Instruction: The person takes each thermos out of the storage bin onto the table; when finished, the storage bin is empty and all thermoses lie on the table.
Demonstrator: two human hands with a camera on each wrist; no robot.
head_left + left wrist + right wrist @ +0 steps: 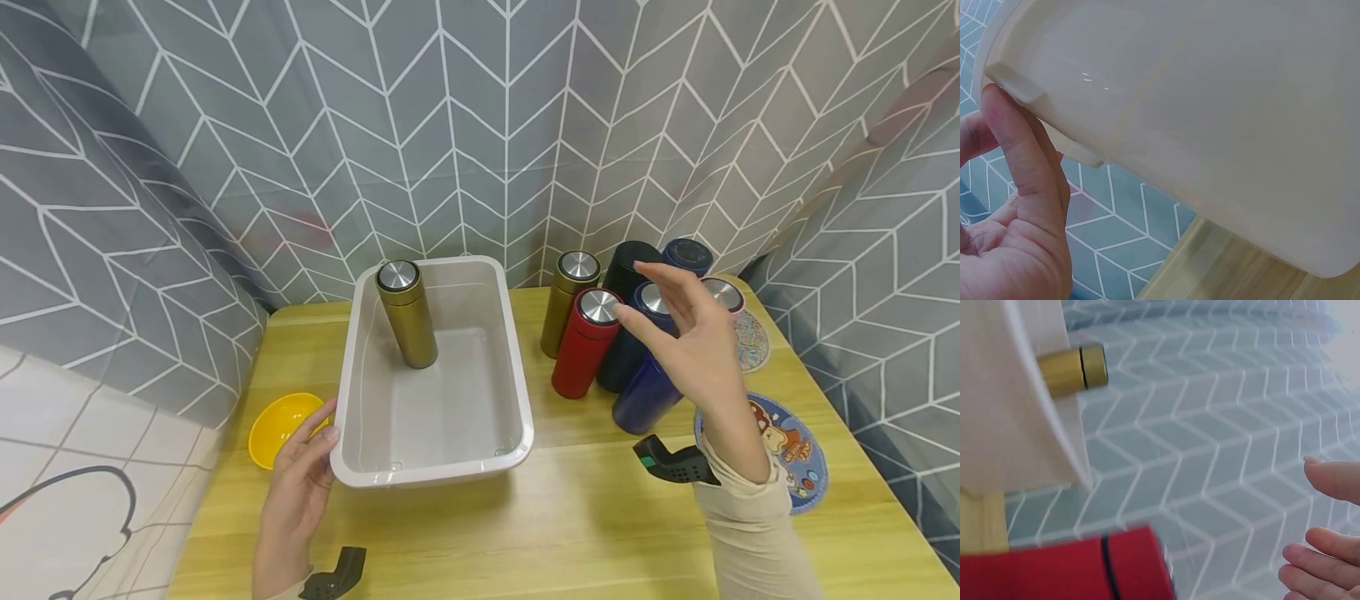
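Note:
My left hand touches the left rim of a white plastic bin with fairly straight fingers; the left wrist view shows a fingertip against the bin's outer side under the rim. A gold thermos bottle stands inside the bin toward its back left. My right hand hovers over the bottles at the right, thumb and fingers spread apart, holding nothing. Below and beside it stand a red bottle, a gold bottle, a black bottle and several blue ones, including a purple-blue bottle partly hidden by the hand.
A yellow bowl sits left of the bin. Two round mats, a blue cartoon mat and a patterned mat, lie on the wooden table at the right. A grey curtain with white lines hangs behind.

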